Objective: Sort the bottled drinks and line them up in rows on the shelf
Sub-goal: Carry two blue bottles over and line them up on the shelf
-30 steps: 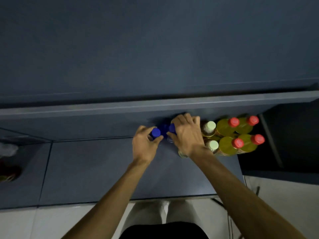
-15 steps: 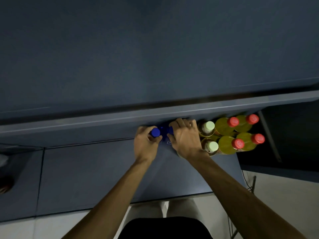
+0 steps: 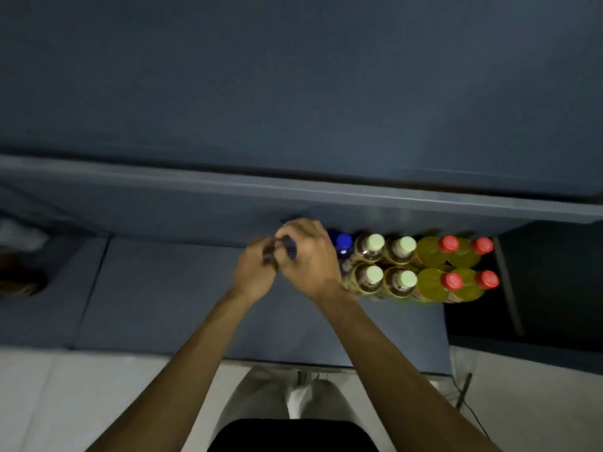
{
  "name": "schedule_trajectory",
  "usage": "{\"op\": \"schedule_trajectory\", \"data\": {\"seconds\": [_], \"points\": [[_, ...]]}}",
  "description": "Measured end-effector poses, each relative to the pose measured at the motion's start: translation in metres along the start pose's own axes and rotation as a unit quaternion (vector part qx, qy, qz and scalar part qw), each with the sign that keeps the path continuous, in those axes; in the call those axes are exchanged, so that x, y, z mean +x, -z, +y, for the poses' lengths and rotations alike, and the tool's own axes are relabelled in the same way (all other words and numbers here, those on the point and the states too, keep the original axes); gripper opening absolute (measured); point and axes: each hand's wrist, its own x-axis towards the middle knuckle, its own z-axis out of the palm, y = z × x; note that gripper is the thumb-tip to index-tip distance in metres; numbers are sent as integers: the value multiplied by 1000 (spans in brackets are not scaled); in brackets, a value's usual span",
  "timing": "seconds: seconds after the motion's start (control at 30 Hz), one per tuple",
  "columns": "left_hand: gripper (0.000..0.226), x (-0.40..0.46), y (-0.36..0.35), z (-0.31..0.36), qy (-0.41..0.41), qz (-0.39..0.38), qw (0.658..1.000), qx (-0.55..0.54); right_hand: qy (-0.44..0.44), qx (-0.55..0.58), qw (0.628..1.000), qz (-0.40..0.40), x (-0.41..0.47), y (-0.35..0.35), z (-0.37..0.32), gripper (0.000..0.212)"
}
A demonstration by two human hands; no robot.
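A dark blue shelf (image 3: 163, 288) runs across the view under a pale floor edge nearest the camera, with a raised blue ledge (image 3: 293, 190) and wall behind it.

Nearest along the shelf, both forearms reach in and the hands meet close together at the middle. The left hand (image 3: 256, 272) has its fingers curled in toward the right hand (image 3: 310, 256), whose fingers are also curled; something dark shows between them, but motion blur hides whether either hand grips a bottle, so I cannot tell what they hold.

Just beside the right hand stands a blue-capped bottle (image 3: 342, 244), partly hidden by the knuckles. Touching it to the right are the pale-capped tea bottles (image 3: 372, 277), four in two rows, then the red-capped yellow bottles (image 3: 452, 280), also four in two rows, at the shelf's right end.

The risks, as I judge them: the right wrist sits against the front tea bottle, so a sideways sweep could knock the tightly packed rows domino-fashion. The end yellow bottles stand close to the shelf's drop-off, so a shove from the left could push them over. A second blue bottle, if in hand, could tip while being set down unseen.
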Motion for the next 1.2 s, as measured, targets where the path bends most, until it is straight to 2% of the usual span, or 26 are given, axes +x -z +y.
{"op": "schedule_trajectory", "data": {"seconds": [0.07, 0.13, 0.17, 0.27, 0.33, 0.4, 0.53, 0.67, 0.83, 1.0, 1.2], "points": [[32, -22, 30, -15, 62, 26, 996, -54, -72, 108, 991, -31, 1, -12, -13, 14], [32, -55, 60, -31, 107, 65, 989, -85, -160, 236, 954, -94, -5, -27, -36, 8], [31, -72, 75, -38, 110, 93, 985, -95, -177, 270, 938, -129, -8, -37, -49, 7], [32, -114, 119, -53, 109, 186, 970, -115, -138, 240, 928, -248, -20, -66, -86, 7], [32, -137, 147, -63, 107, 226, 962, -113, -120, 251, 905, -321, -30, -76, -116, 6], [29, -159, 172, -75, 107, 262, 952, -114, -109, 270, 888, -355, -37, -83, -143, 11], [24, -211, 217, -104, 129, 316, 931, -132, -83, 277, 873, -393, -51, -101, -196, 17], [25, -261, 255, -134, 111, 341, 921, -149, -47, 274, 873, -401, -70, -123, -246, 13], [28, -309, 318, -169, 75, 323, 933, -140, -39, 284, 878, -384, -101, -157, -314, 11], [31, -355, 377, -200, 49, 341, 931, -122, -10, 284, 880, -382, -130, -190, -386, 11], [29, -394, 433, -243, 42, 337, 929, -148, 8, 264, 879, -398, -162, -229, -431, 10]]}}
